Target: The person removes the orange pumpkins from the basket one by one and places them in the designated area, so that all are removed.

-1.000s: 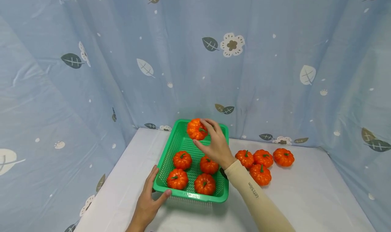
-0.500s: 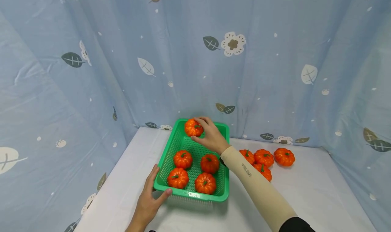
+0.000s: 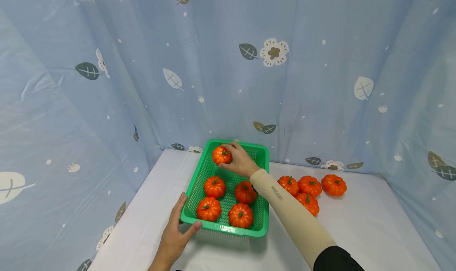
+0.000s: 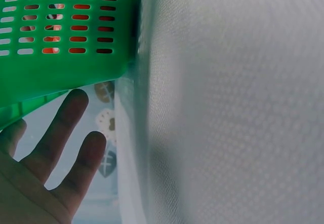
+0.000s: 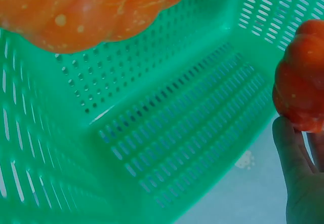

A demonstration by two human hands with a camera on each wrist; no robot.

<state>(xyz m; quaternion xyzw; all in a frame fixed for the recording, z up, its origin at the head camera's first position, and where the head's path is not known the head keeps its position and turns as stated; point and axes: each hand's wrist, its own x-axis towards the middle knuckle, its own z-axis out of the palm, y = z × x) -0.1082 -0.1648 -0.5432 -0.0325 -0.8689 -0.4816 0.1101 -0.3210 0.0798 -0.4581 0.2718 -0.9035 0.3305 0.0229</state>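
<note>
Pumpkin [image 3: 221, 156]: at 11 o'clock of basket [image 3: 246, 232] | right hand [image 3: 241, 161]: pinching it | left hand [image 3: 172, 237]: fingers spread, at 8 o'clock corner | four more pumpkins [image 3: 309, 186]: tabletop [image 3: 363, 223], 3 o'clock

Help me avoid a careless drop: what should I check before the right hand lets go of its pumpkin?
1. Grip: ok, the right hand holds the pumpkin between fingers and thumb.
2. Position: ok, it sits within the rim outline of the green basket, towards the far left corner.
3. Neighbours: ok, a gap separates it from the nearest basket pumpkin in the head view.
4. Basket steadied: ok, the left hand touches its near left corner.
5. Pumpkin supported underneath: cannot tell, contact below is unclear.
</note>
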